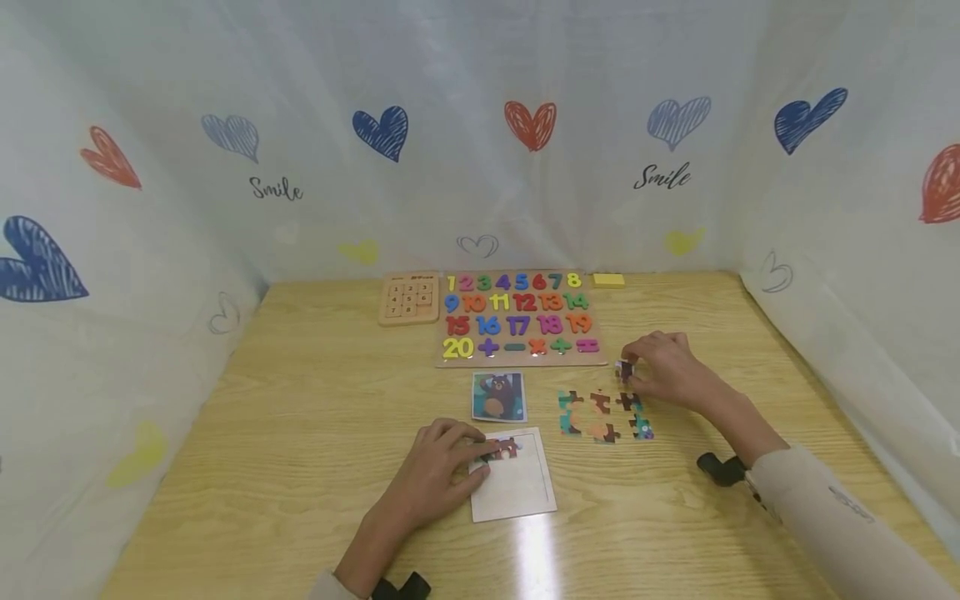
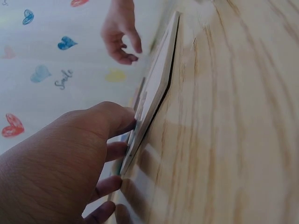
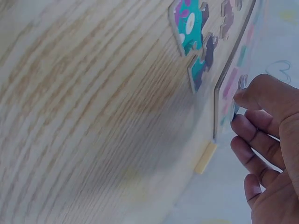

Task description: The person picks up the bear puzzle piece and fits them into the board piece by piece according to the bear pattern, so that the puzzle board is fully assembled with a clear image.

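Note:
My right hand [image 1: 667,367] pinches a dark jigsaw piece [image 1: 624,371] between thumb and fingertips, above the right end of the loose pieces. In the right wrist view only a sliver of that piece shows at the fingertips. My left hand [image 1: 438,467] rests with extended fingers at the upper left of a pale square puzzle tray [image 1: 513,492]. Joined brown pieces [image 1: 508,448] lie along the tray's top, partly hidden by those fingers. Several loose jigsaw pieces [image 1: 600,402] lie right of the tray. A bear picture card [image 1: 498,397] lies just beyond it.
A number board [image 1: 521,321] with colourful digits stands behind the card. To its left lies a wooden sliding number puzzle [image 1: 408,298], and to its right a small yellow block [image 1: 608,281]. White curtains with hearts [image 1: 450,192] border the wooden table [image 1: 315,400] at the back and sides.

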The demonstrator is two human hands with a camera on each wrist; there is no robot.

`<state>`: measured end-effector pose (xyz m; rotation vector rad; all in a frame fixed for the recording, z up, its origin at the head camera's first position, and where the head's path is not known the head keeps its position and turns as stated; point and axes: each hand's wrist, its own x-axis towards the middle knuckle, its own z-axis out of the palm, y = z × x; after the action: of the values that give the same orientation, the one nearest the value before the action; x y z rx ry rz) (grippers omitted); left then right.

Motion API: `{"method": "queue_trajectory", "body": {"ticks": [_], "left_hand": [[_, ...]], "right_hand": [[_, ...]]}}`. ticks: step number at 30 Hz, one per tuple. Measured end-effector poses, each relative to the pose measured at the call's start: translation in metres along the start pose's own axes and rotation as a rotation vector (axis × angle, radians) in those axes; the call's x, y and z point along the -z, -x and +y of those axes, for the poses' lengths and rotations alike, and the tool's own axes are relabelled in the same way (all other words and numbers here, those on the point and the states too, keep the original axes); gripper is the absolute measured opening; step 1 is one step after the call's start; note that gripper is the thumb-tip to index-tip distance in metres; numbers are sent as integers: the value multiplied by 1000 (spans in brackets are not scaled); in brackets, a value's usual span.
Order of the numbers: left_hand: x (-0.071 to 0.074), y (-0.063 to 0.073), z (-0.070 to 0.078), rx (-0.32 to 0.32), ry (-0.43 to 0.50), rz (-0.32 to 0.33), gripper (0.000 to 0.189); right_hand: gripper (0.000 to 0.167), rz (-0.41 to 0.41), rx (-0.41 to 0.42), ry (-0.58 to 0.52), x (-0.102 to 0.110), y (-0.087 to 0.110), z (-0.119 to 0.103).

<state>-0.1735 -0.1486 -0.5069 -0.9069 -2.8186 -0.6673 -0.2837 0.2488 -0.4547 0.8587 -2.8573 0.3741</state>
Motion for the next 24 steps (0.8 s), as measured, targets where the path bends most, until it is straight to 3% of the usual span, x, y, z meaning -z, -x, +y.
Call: {"method": "queue_trajectory", "body": {"ticks": [9, 24], "left_hand": [[-4, -1, 0, -11, 7, 5, 32], [-1, -1, -2, -8, -9, -5, 32]], "right_hand": [[25, 48, 63, -1, 6, 4, -7], [26, 44, 78, -13, 4, 3, -19]]}}
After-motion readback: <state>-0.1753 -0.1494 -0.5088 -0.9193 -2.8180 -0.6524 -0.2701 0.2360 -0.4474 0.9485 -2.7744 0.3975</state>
